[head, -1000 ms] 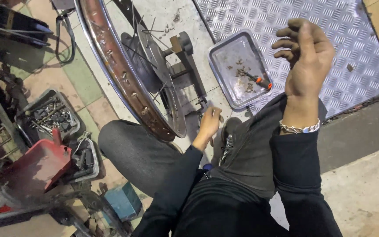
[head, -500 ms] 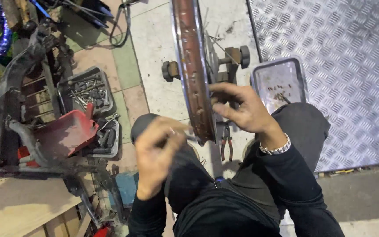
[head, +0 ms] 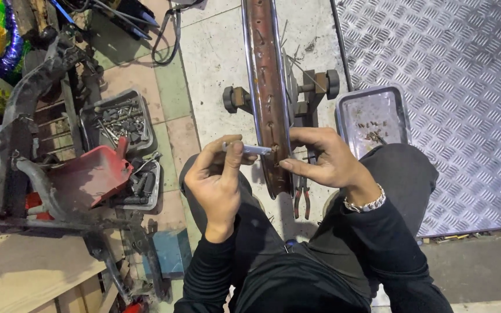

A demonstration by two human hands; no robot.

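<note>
- The person sits on the floor in dark trousers and dark sleeves, knees apart; a metal bracelet (head: 366, 203) circles the right wrist
- The left hand (head: 218, 179) is clenched around a small silvery tool (head: 249, 149), thumb and fingers pinching its shaft; the tip of the tool meets the inner face of the rusty wheel rim (head: 268, 93) just beside the right hand's fingers
- The right hand (head: 323, 159) grips the rim from the other side, fingers curled over its edge and thumb pressed to the brown surface; the rim stands upright on edge between the knees, running away from the person
- A pair of pliers with red handles (head: 301, 197) lies on the pale floor just beneath the rim's near end, between the legs
- Past the right hand, a shallow metal tray (head: 398, 113) holds a few small rusty bits; it sits at the edge of a chequer-plate sheet (head: 465, 69)
- The rim rests in a stand with a roller on each side (head: 329, 84)
- To the left, a red part (head: 88, 177) lies beside two trays of bolts and sockets (head: 117, 119); dark cables (head: 163, 35) trail at the far end
</note>
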